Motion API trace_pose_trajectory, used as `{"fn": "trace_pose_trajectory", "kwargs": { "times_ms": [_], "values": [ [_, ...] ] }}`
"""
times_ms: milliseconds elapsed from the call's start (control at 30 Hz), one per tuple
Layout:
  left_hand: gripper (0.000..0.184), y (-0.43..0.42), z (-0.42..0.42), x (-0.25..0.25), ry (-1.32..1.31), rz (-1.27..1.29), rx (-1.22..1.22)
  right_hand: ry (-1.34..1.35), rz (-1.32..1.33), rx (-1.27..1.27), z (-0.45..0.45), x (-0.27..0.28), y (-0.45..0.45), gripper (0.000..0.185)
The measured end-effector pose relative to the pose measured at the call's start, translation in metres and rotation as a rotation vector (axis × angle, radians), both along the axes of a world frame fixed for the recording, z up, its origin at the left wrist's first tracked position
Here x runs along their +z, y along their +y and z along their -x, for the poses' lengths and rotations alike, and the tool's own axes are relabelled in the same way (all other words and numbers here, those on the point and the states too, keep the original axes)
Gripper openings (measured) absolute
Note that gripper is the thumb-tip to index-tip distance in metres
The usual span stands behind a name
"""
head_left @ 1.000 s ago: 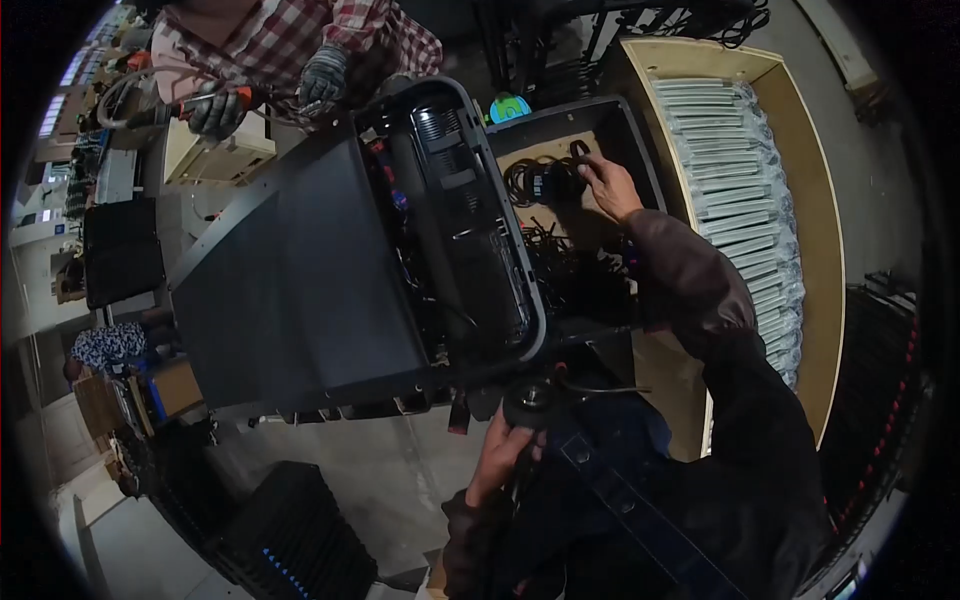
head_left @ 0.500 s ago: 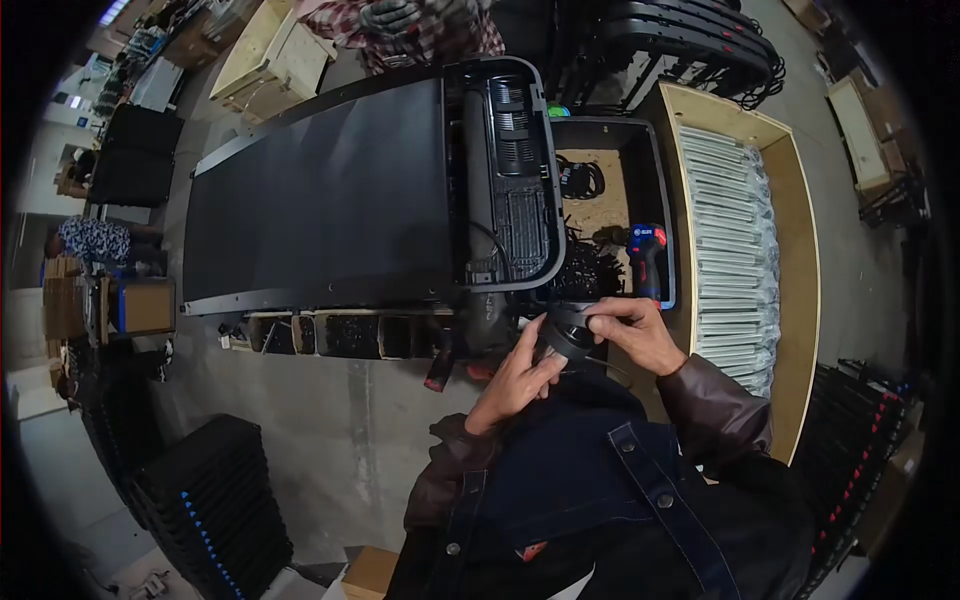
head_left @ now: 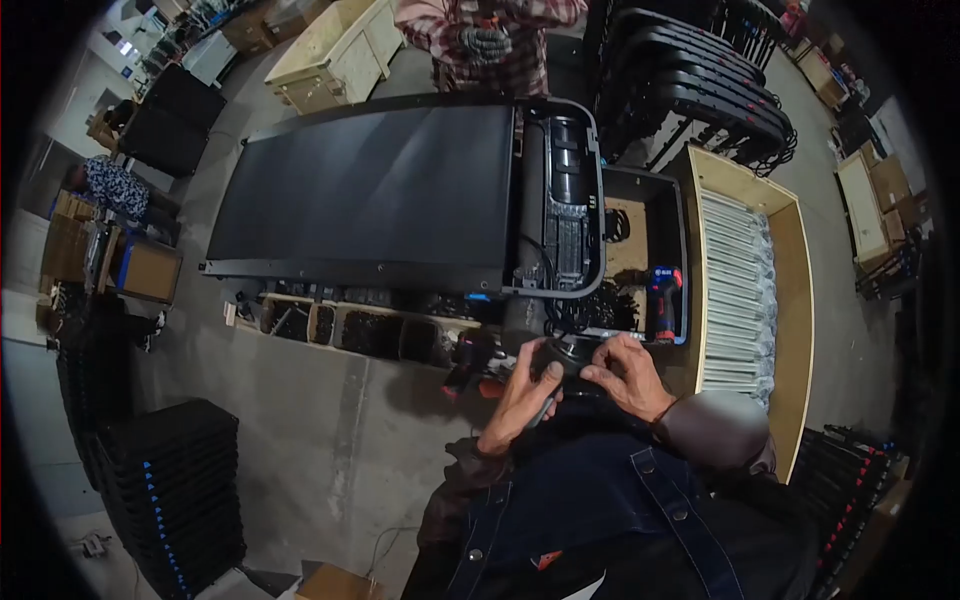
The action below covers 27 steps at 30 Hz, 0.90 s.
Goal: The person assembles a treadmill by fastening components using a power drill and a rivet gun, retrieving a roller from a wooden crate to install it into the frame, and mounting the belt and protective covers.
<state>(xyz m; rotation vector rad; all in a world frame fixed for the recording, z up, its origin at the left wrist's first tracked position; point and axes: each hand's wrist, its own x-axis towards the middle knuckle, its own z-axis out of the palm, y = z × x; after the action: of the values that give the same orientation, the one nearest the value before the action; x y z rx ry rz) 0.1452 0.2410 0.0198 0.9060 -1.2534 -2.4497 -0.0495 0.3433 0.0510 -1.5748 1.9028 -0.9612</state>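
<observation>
Between my two hands is a round black roll that looks like tape (head_left: pixel 568 354). My left hand (head_left: pixel 519 403) is closed around its left side, thumb lying on top. A slim dark item (head_left: pixel 543 409) shows under the left palm; its kind I cannot make out. My right hand (head_left: pixel 632 379) pinches the roll's right edge with thumb and fingertips. Just beyond the hands lies the open end of a treadmill deck (head_left: pixel 360 190), with its roller and dark cables (head_left: pixel 545 265) exposed.
A black bin (head_left: pixel 650 190) holds cables, small black parts and a blue-red power drill (head_left: pixel 664 300). Right of it, a wooden crate (head_left: pixel 790 300) contains wrapped metal bars. Parts trays (head_left: pixel 375 333) and another drill (head_left: pixel 467 362) sit below the deck. A gloved co-worker (head_left: pixel 485 45) stands opposite.
The camera view has shifted, so the deck and bins appear lower and further right. My right fingers have moved lower against the roll, and the co-worker's gloved hand shows more fully.
</observation>
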Motion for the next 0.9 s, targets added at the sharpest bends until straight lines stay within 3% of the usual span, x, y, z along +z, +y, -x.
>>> {"fn": "trace_pose_trajectory", "kwargs": {
  "times_ms": [100, 200, 233, 267, 367, 433, 467, 567, 667, 733, 800, 867, 900],
  "values": [
    [0.06, -0.011, 0.009, 0.003, -0.058, 0.123, 0.036, -0.15, 0.003, -0.028, 0.003, -0.003, -0.01, 0.035],
    [0.058, -0.039, 0.029, 0.016, -0.059, 0.23, 0.032, 0.034, 0.117, 0.148, 0.024, 0.018, -0.043, 0.075],
    [0.057, -0.055, 0.039, 0.016, -0.081, 0.315, -0.023, -0.007, 0.028, 0.169, 0.031, 0.019, -0.055, 0.091],
    [0.057, -0.072, 0.052, 0.025, -0.084, 0.33, -0.019, -0.039, 0.021, 0.176, 0.038, 0.018, -0.071, 0.089],
    [0.058, -0.133, 0.111, 0.065, -0.358, 0.825, -0.324, -0.201, 0.059, 0.02, 0.07, -0.005, -0.117, 0.076],
    [0.053, -0.156, 0.162, 0.104, -0.525, 1.027, -0.233, -0.22, 0.217, -0.217, 0.101, -0.024, -0.158, 0.058],
    [0.046, -0.164, 0.183, 0.08, -0.374, 1.309, 0.039, -0.3, 0.191, -0.323, 0.125, -0.034, -0.18, 0.053],
    [0.029, -0.201, 0.226, 0.069, -0.165, 1.523, 0.262, -0.518, 0.122, -0.492, 0.205, -0.043, -0.24, 0.048],
    [0.022, -0.257, 0.238, 0.008, -0.236, 1.475, 0.293, -0.405, 0.269, -0.616, 0.271, -0.064, -0.298, 0.051],
    [0.023, -0.31, 0.249, -0.023, -0.423, 1.565, 0.331, -0.385, 0.106, -0.579, 0.324, -0.083, -0.334, 0.056],
    [0.029, -0.368, 0.258, -0.047, -0.561, 1.603, 0.31, -0.409, 0.056, -0.636, 0.334, -0.067, -0.369, 0.069],
    [0.032, -0.415, 0.263, -0.068, -0.589, 1.887, 0.287, -0.281, 0.113, -0.665, 0.375, -0.112, -0.407, 0.084],
    [0.032, -0.425, 0.263, -0.058, -0.609, 1.887, 0.296, -0.287, 0.113, -0.647, 0.379, -0.11, -0.421, 0.084]
  ]
}}
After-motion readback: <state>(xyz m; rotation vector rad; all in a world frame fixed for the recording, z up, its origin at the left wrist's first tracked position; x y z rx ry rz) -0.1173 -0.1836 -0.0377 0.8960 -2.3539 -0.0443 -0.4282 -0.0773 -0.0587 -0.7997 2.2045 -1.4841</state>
